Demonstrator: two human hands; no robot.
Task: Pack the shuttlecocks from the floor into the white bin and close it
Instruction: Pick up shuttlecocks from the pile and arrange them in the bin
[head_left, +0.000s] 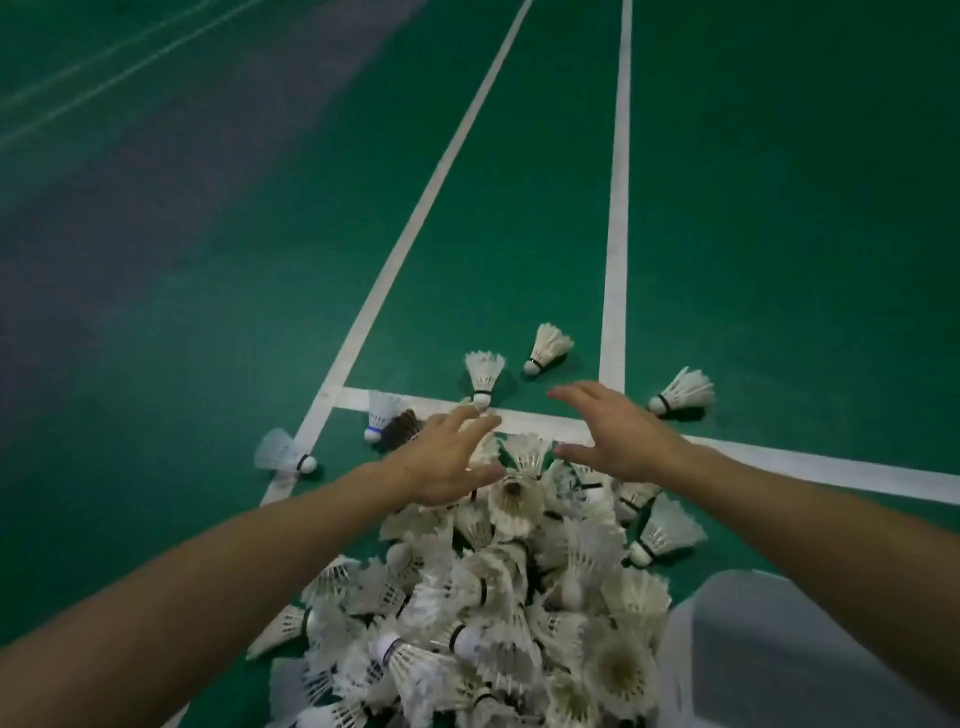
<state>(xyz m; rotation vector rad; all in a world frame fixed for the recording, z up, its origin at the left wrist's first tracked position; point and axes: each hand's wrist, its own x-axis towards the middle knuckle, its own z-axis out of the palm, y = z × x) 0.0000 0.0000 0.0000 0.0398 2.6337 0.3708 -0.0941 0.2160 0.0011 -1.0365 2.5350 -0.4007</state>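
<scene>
A big heap of white feather shuttlecocks (498, 613) lies on the green court floor in front of me. Both my arms reach over its far end. My left hand (447, 457) is open, fingers spread, just above the heap's far edge. My right hand (613, 431) is open too, fingers stretched forward, hovering over the far right of the heap. Neither hand holds anything. Loose shuttlecocks lie beyond the heap: one (483, 376) past my left fingertips, one (548, 347) farther back, one (683, 392) to the right. A pale white shape, perhaps the bin (769, 649), shows blurred at lower right.
White court lines (618, 208) cross the green floor. More stray shuttlecocks lie at the left: one (283, 452) on the line corner, one (382, 410) beside a dark feathered one (402, 428). Another shuttlecock (665, 530) lies at the heap's right edge.
</scene>
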